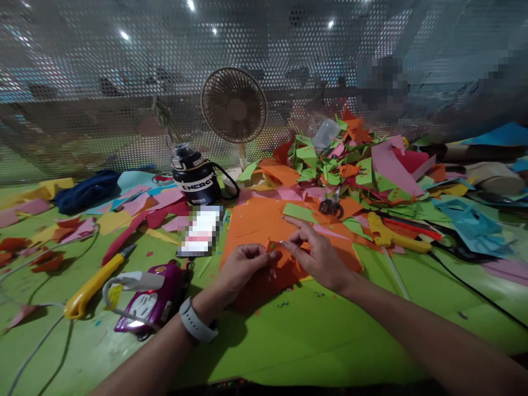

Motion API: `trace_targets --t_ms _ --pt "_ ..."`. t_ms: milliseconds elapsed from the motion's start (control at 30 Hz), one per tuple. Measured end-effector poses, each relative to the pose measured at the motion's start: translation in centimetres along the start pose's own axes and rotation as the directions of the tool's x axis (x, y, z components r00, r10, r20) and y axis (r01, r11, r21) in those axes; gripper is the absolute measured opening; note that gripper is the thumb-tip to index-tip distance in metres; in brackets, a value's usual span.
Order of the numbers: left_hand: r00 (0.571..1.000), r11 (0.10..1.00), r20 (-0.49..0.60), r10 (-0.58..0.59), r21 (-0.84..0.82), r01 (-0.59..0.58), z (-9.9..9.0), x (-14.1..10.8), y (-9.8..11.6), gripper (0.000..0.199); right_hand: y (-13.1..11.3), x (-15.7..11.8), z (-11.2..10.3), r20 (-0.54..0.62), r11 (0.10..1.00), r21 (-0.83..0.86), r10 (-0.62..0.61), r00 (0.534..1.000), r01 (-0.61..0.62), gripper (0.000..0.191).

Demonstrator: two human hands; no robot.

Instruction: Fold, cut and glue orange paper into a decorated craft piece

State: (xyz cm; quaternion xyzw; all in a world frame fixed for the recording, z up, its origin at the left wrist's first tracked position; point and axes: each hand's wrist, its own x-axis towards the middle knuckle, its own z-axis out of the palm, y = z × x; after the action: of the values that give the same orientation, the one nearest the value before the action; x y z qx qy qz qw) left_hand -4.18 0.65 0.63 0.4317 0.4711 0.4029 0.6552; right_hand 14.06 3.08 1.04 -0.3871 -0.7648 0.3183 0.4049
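A small orange piece of craft sheet is held up just above a stack of larger orange sheets. My left hand, with a pale watch strap at the wrist, pinches its left side between thumb and fingers. My right hand is closed at the piece's right edge, its index finger stretched forward. A tiny shiny spot shows near the right fingertips, too small to name. Behind the hands lies a pair of scissors with black handles beside a green scrap.
To the right lies a yellow glue gun with a cord. A purple power bank, a yellow-handled tool and a phone are at left. Behind stand a black bottle, a fan and heaped colored scraps.
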Motion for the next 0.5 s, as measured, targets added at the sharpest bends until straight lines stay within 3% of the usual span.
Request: trace_targets --t_ms 267,500 --pt "0.999 1.000 -0.048 -0.004 0.017 0.005 -0.07 -0.07 0.43 0.037 0.02 0.14 -0.10 0.000 0.999 0.040 0.028 1.000 -0.028 0.043" --pt "1.000 1.000 -0.025 0.000 0.016 0.001 0.05 -0.11 0.28 0.042 -0.02 0.10 0.04 0.033 0.999 0.045 0.028 0.999 -0.030 0.043"
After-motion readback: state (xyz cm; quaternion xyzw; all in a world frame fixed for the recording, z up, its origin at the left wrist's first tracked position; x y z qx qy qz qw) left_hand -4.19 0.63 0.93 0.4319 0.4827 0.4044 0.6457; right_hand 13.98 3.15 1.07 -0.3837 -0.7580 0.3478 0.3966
